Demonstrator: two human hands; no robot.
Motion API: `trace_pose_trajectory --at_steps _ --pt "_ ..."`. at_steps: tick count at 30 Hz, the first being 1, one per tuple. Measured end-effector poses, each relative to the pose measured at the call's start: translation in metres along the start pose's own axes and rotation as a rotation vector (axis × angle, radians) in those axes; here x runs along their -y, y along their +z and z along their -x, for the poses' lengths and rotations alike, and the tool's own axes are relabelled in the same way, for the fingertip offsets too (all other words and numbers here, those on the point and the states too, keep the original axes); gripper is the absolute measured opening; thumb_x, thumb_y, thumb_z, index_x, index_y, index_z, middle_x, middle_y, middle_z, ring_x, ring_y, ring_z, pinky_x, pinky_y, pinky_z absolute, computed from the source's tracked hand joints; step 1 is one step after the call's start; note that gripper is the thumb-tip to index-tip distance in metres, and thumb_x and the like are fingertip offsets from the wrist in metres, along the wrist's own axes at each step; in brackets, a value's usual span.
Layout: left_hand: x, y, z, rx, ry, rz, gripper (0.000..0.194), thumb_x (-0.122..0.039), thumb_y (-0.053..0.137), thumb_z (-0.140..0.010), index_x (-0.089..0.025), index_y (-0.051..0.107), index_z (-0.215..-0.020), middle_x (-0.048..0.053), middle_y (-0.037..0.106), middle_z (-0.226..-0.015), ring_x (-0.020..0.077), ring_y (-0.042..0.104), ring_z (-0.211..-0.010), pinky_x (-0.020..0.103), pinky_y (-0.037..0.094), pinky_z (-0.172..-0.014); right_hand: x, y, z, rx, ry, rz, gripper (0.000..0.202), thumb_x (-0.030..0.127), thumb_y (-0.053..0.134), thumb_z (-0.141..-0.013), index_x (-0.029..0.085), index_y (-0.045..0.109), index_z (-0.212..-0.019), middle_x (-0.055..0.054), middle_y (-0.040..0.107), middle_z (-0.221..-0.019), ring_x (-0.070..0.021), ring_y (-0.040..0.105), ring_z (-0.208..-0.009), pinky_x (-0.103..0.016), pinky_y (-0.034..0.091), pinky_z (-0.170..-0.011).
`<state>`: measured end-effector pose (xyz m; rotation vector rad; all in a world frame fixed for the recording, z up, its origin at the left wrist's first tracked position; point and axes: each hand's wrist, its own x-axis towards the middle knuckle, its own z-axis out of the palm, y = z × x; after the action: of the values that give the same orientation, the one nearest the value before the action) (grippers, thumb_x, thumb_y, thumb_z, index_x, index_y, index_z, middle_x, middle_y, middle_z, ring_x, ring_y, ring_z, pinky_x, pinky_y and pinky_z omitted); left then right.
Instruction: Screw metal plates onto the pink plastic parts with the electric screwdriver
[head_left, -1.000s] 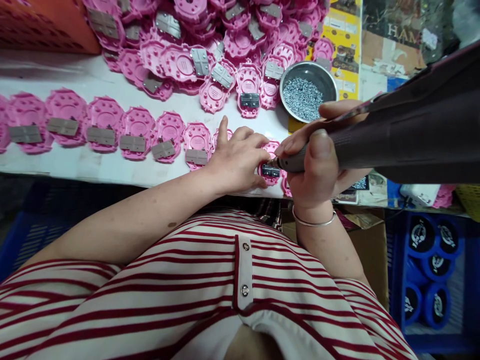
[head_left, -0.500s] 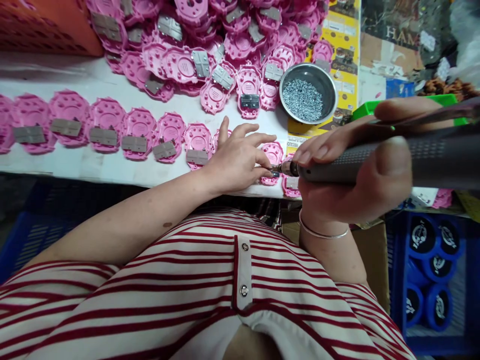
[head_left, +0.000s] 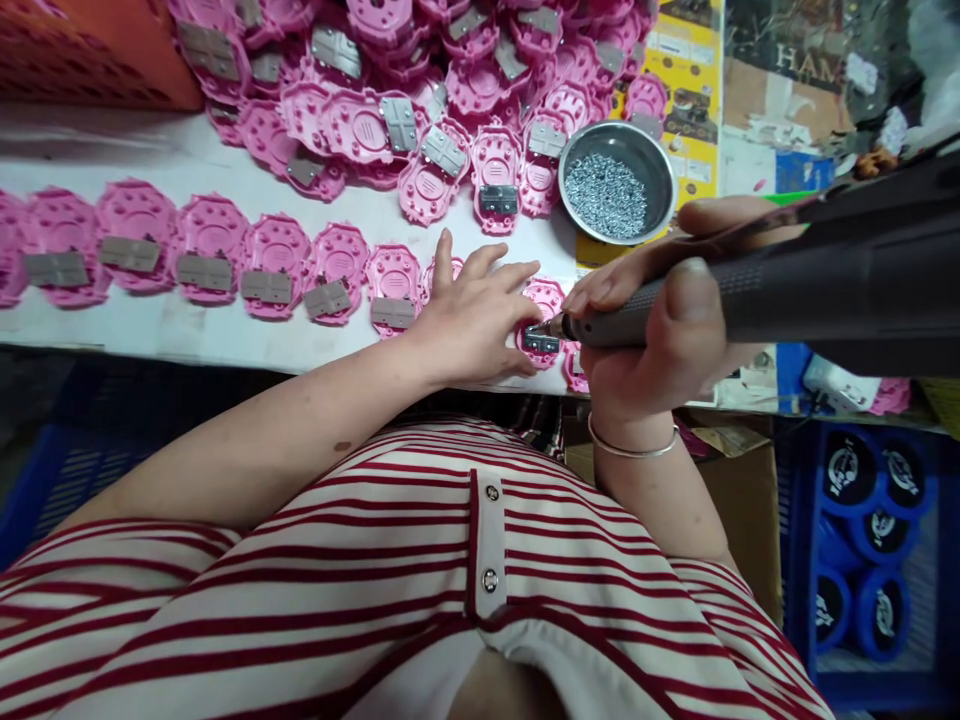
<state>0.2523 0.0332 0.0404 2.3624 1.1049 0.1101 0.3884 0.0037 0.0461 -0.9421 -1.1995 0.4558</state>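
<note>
Gripped in my right hand (head_left: 652, 320) is a dark power screwdriver (head_left: 765, 295), its tip pointing left onto the metal plate (head_left: 541, 342) of a pink casing (head_left: 543, 294). My left hand (head_left: 480, 315) has its thumb and forefinger at the left edge of that casing, holding it on the table, with the other fingers spread. A row of pink casings with grey plates (head_left: 267, 287) runs to the left. Another casing (head_left: 576, 367) lies partly hidden under my right hand. Beyond my hands stands a metal bowl of small screws (head_left: 606, 197).
A heap of pink casings (head_left: 367, 125) covers the back of the white table (head_left: 150, 335). An orange basket (head_left: 97, 60) stands at the back left. At the lower right, a blue crate (head_left: 922, 600) holds several round blue-and-black items (head_left: 851, 468).
My right hand and the screwdriver have moved left, and the tip has shifted over the plate. My left thumb and forefinger have spread apart, showing more of the plate.
</note>
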Motion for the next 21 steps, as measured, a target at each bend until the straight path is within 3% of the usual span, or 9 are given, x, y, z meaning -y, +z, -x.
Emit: trace_pose_trajectory --at_steps 8,17,21 --pt "0.0 0.0 -0.002 -0.05 0.029 -0.012 0.034 -0.043 0.084 -0.076 -0.035 0.077 -0.108 0.003 0.048 -0.154 0.043 0.024 -0.149 0.078 -0.005 -0.116 -0.018 0.012 -0.002 -0.064 -0.147 0.054 0.033 0.063 0.055 -0.085 0.036 0.055 -0.104 0.007 0.046 -0.062 -0.009 0.04 -0.039 -0.027 0.048 -0.045" --pt "0.0 0.0 -0.002 -0.051 0.021 0.0 0.033 -0.044 0.082 -0.077 -0.034 0.077 -0.107 0.003 0.051 -0.151 0.0418 0.024 -0.149 0.076 -0.005 -0.117 -0.017 0.009 -0.001 -0.006 -0.031 0.11 0.039 0.067 0.054 -0.083 0.034 0.052 -0.104 0.004 0.057 -0.073 -0.014 0.056 -0.055 -0.036 0.057 -0.065" --pt "-0.001 0.001 -0.002 -0.056 0.019 0.003 0.031 -0.042 0.081 -0.078 -0.032 0.076 -0.107 0.004 0.051 -0.15 0.0413 0.024 -0.149 0.077 -0.007 -0.116 -0.025 0.011 -0.003 -0.013 -0.032 0.054 0.034 0.062 0.06 -0.081 0.032 0.056 -0.098 0.004 0.057 -0.063 -0.0185 0.064 -0.061 -0.04 0.061 -0.075"
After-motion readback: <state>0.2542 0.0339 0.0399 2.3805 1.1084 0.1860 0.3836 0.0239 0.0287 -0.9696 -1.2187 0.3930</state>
